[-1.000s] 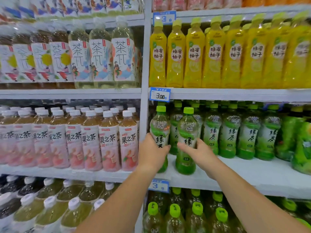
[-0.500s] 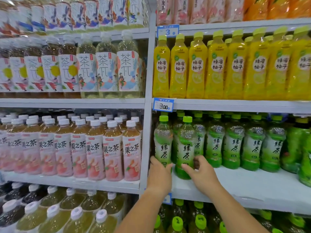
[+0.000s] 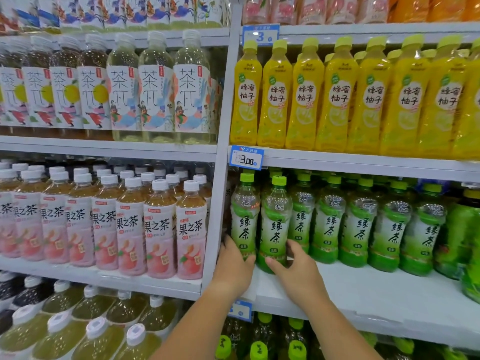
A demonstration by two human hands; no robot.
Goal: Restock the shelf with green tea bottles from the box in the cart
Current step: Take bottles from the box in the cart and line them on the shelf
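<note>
Two green tea bottles stand upright at the left end of the white shelf [image 3: 376,300], in front of the row. My left hand [image 3: 233,266] wraps the base of the left green tea bottle [image 3: 244,216], beside the shelf post. My right hand [image 3: 296,271] grips the base of the right green tea bottle [image 3: 275,224]. Both bottles have green caps and white-green labels. More green tea bottles [image 3: 361,224] line the back of the same shelf to the right. The box and cart are out of view.
Yellow honey-citrus bottles [image 3: 337,100] fill the shelf above, with a 3.00 price tag [image 3: 246,157] on its edge. Pink peach tea bottles [image 3: 132,224] stand left of the grey upright post [image 3: 218,203]. Bare white shelf lies in front of the green row.
Both hands slid from the bottles' middles down to their bases as the two bottles settled onto the shelf at its left end. The view tilted up and moved closer.
</note>
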